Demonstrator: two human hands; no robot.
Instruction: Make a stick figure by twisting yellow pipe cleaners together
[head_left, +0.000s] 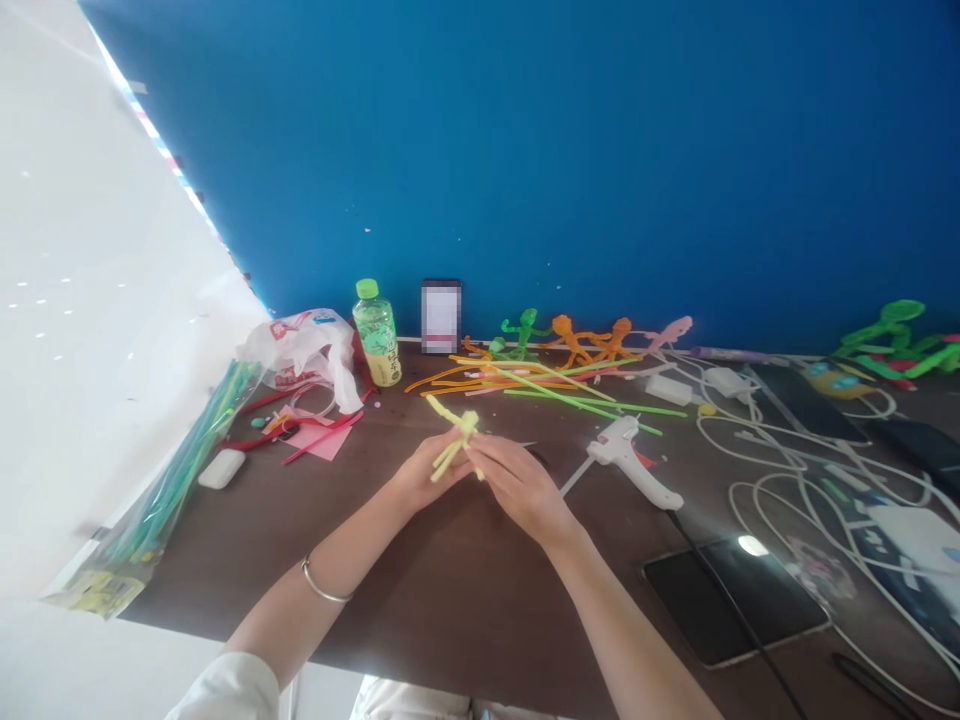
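Both hands meet over the middle of the desk around a pale yellow pipe-cleaner figure (466, 428), with several fuzzy stems sticking out of it. My left hand (429, 470) is closed on its left side, the fingers partly hidden behind the figure. From the right, my right hand (517, 482) pinches the figure near its middle; the fingertips are hard to make out. Beyond the hands lie loose orange and green pipe cleaners (525, 375). To the right of my right hand rests a white glue gun (626, 460).
At the back stand a green-capped drink bottle (378, 335), a propped phone (441, 318) and orange pipe-cleaner figures (592, 340). A bag of pipe cleaners (176, 470), a plastic bag (311, 355) and a white case (223, 468) lie left. White cables (757, 490) and a dark tablet (735, 600) occupy the right.
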